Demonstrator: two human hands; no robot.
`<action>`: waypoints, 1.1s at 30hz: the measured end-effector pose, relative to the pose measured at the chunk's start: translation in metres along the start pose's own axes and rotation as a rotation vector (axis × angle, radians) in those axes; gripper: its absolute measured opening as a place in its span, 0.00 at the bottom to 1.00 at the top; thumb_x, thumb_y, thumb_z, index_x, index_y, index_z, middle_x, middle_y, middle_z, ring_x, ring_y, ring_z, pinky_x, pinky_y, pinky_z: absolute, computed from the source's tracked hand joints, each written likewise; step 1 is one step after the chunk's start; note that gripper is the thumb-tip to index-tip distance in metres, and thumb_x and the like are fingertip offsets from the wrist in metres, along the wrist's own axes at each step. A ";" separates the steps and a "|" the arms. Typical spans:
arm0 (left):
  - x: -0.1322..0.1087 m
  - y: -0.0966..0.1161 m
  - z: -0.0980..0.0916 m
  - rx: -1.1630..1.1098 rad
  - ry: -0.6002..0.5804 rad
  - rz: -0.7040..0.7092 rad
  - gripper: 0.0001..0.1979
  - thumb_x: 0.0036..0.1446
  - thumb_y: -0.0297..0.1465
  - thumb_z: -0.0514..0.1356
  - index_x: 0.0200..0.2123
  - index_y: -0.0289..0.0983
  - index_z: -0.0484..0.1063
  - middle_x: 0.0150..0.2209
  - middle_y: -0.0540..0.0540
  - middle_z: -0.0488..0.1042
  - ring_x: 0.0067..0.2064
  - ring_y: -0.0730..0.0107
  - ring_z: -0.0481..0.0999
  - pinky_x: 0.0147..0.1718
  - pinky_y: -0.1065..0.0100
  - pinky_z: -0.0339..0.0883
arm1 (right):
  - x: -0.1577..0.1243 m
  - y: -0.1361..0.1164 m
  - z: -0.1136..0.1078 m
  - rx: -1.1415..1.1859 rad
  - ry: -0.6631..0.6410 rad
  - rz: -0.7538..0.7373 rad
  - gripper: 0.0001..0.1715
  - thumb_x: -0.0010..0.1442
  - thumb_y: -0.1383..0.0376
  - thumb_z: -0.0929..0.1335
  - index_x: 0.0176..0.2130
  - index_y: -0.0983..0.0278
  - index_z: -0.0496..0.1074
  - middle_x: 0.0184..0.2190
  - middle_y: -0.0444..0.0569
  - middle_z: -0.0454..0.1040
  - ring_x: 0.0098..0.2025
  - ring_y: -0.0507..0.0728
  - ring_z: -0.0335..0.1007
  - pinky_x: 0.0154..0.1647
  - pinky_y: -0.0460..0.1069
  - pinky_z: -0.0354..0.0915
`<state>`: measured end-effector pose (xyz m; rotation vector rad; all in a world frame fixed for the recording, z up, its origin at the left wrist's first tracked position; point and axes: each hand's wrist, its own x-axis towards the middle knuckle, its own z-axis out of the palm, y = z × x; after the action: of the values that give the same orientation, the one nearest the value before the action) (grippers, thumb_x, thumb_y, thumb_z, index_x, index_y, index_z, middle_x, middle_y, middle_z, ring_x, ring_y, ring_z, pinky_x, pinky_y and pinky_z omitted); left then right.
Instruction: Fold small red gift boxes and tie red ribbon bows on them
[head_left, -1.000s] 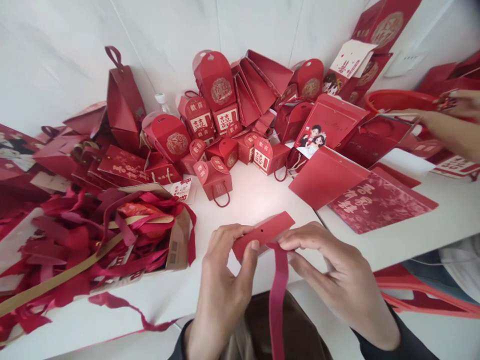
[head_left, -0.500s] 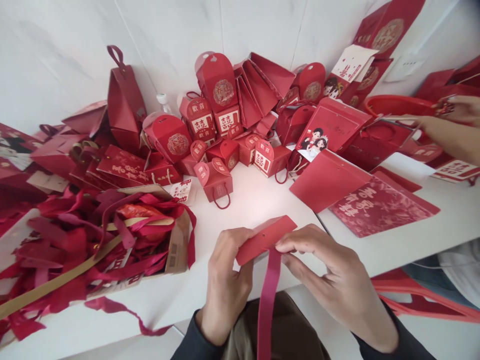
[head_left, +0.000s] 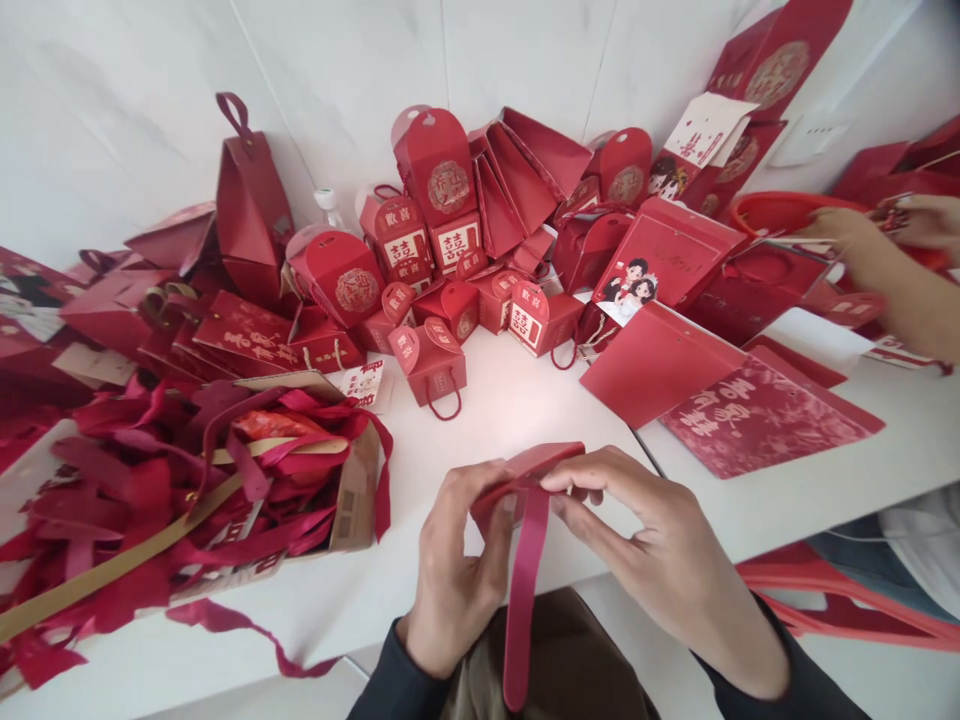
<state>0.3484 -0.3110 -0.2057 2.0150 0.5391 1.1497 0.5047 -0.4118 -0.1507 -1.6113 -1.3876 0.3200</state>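
Close to the table's front edge, my left hand (head_left: 463, 555) is closed round the left side of a small red paper box (head_left: 536, 463), thumb in front and fingers behind. A magenta strap (head_left: 527, 600) hangs from the box's near side down over my lap, its rounded end showing. At the strap's top, the thumb and forefinger of my right hand (head_left: 652, 545) pinch at the point where it meets the box. Just what the right fingertips grip is partly hidden. Beyond my hands stands a small red gift box (head_left: 429, 365) with a cord handle.
On the left, a cardboard carton (head_left: 358, 490) overflows with red and gold ribbons. Several red boxes line the wall. Flat red bags (head_left: 772, 410) lie right. At far right, another person's arm (head_left: 877, 285) reaches by a red basin (head_left: 787, 212), above a red stool (head_left: 855, 590).
The small box has tipped, so its top face shows narrower. The strap has drawn upward, bringing its rounded lower end into view. At far right, the other person's arm has shifted.
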 end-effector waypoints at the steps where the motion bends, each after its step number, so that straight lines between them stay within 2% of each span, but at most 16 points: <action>1: 0.000 0.000 0.001 0.009 0.015 -0.030 0.18 0.64 0.21 0.59 0.55 0.42 0.69 0.45 0.47 0.76 0.46 0.71 0.78 0.45 0.70 0.73 | 0.000 0.000 0.000 0.003 -0.003 0.010 0.11 0.68 0.72 0.68 0.45 0.56 0.75 0.39 0.40 0.78 0.39 0.50 0.75 0.42 0.42 0.70; 6: 0.001 0.001 0.002 -0.026 -0.014 -0.066 0.12 0.65 0.22 0.59 0.49 0.42 0.73 0.42 0.48 0.77 0.42 0.72 0.77 0.38 0.72 0.72 | 0.001 0.003 0.003 0.002 -0.035 0.023 0.11 0.68 0.72 0.68 0.45 0.57 0.76 0.39 0.41 0.78 0.40 0.50 0.75 0.42 0.43 0.70; 11: 0.000 0.000 0.001 -0.076 -0.011 -0.087 0.13 0.64 0.22 0.61 0.49 0.41 0.74 0.43 0.46 0.77 0.43 0.68 0.78 0.38 0.69 0.72 | 0.000 0.001 0.006 -0.029 0.003 -0.005 0.10 0.69 0.71 0.68 0.46 0.57 0.76 0.41 0.44 0.79 0.44 0.53 0.75 0.44 0.47 0.71; 17: 0.001 0.000 -0.001 -0.117 -0.021 -0.091 0.15 0.63 0.21 0.61 0.50 0.42 0.74 0.43 0.46 0.77 0.43 0.69 0.77 0.36 0.72 0.72 | 0.001 -0.001 0.006 -0.063 0.023 -0.073 0.11 0.70 0.72 0.67 0.46 0.57 0.75 0.41 0.45 0.78 0.44 0.55 0.74 0.44 0.50 0.71; 22: 0.003 0.002 0.000 -0.091 -0.017 -0.114 0.12 0.63 0.22 0.60 0.48 0.40 0.75 0.42 0.46 0.77 0.43 0.69 0.77 0.38 0.70 0.72 | 0.001 -0.001 0.008 -0.121 0.085 -0.094 0.09 0.69 0.71 0.68 0.46 0.58 0.75 0.42 0.48 0.77 0.46 0.58 0.73 0.46 0.52 0.72; 29: -0.001 -0.006 0.002 -0.134 -0.015 -0.053 0.18 0.58 0.18 0.61 0.50 0.40 0.73 0.44 0.45 0.76 0.45 0.66 0.77 0.41 0.68 0.73 | 0.002 -0.002 0.007 -0.084 0.054 -0.125 0.10 0.69 0.74 0.69 0.45 0.59 0.74 0.40 0.45 0.78 0.44 0.55 0.73 0.44 0.49 0.70; 33: 0.001 -0.003 0.002 -0.138 -0.013 -0.078 0.17 0.60 0.18 0.60 0.49 0.41 0.74 0.44 0.46 0.76 0.45 0.68 0.77 0.41 0.69 0.73 | 0.003 -0.001 0.007 -0.109 0.053 -0.172 0.11 0.69 0.74 0.68 0.45 0.59 0.73 0.40 0.45 0.78 0.44 0.56 0.73 0.44 0.50 0.71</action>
<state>0.3502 -0.3096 -0.2080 1.8661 0.5129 1.0957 0.5004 -0.4057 -0.1527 -1.5641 -1.5128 0.1005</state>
